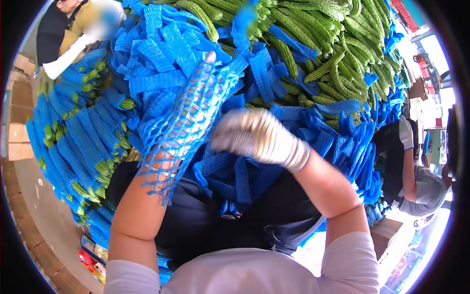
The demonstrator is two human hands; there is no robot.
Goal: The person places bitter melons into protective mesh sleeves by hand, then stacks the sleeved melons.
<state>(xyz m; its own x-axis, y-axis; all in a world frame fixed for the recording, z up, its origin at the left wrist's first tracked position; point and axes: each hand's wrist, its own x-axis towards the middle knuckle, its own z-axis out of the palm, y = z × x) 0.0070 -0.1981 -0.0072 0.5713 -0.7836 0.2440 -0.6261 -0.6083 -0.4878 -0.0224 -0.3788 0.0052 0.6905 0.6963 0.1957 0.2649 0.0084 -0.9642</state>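
My left hand [196,95] is inside a stretched blue mesh sleeve [169,132] that also covers the wrist and part of the forearm. Its fingers point up and away, and one gloved fingertip shows at the top. My right hand [257,137], in a striped white glove, is just right of the mesh, its fingers curled and smeared by motion; nothing can be made out in them. Loose blue net sleeves [166,49] lie around and beneath both hands. Green bitter gourds [313,24] are heaped beyond them.
Gourds in blue nets [81,132] are stacked at the left. A person in a white sleeve [66,59] is at the upper left, another in a grey shirt [426,191] at the right. Cardboard boxes [19,139] line the left side; another box [387,235] is at the lower right.
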